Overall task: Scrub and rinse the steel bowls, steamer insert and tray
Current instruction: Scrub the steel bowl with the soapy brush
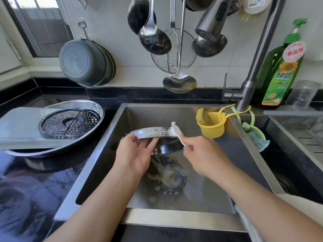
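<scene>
Steel sink (218, 198) mid-frame, black counter (35, 180) lower left; left hand (134, 154) gripping bowl (152, 132), right hand (202, 152) pinching sponge (176, 131).

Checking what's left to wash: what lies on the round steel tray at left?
A perforated round steamer insert and a pale flat board lie on the steel tray; the board covers its left part.

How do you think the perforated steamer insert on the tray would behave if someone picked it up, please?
The steamer insert looks like thin perforated metal, so probably stiff and fairly light. It appears wet and glossy, so it may be slippery in a grip. It lies flat in the tilted tray, which rests on a board, so a push might slide it rather than roll it.
</scene>
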Tool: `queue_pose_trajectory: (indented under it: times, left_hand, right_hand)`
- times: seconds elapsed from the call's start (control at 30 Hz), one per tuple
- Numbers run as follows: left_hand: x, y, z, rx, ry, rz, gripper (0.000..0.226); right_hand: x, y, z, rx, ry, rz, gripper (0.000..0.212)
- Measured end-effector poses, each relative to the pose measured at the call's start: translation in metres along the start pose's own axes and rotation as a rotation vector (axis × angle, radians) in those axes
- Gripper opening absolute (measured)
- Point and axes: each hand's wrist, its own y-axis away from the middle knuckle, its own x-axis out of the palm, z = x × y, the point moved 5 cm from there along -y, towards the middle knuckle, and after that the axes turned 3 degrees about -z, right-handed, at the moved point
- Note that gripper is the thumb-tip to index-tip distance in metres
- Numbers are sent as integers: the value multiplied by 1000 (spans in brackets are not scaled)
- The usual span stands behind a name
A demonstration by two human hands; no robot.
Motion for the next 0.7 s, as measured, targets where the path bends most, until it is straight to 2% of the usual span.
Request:
queue_pose_trajectory:
  times: [0.07,0.17,0.23,0.33,0.43,0.57,0.7]
  left_hand:
    - [2,4,9,-36,-77,-10,15]
    - [0,0,19,-79,-172,-31,22]
    - [-6,-5,18,-53,-201,-62,27]
    - [-9,-8,5,6,-103,-84,28]
    - [-3,-3,1,19,-20,-69,25]
    - [-2,4,28,-121,-272,-7,24]
    - [-4,-4,4,-12,-134,-44,30]
  right_hand:
    - [3,1,0,9,-12,26,50]
    - [19,7,24,-106,-87,105,49]
    - [23,8,32,-150,-56,93,49]
    - [11,1,10,-42,9,33,50]
    - [6,-2,-7,47,-41,42,49]
    - [17,5,21,-67,-70,101,50]
    - [9,2,12,-53,-11,52,50]
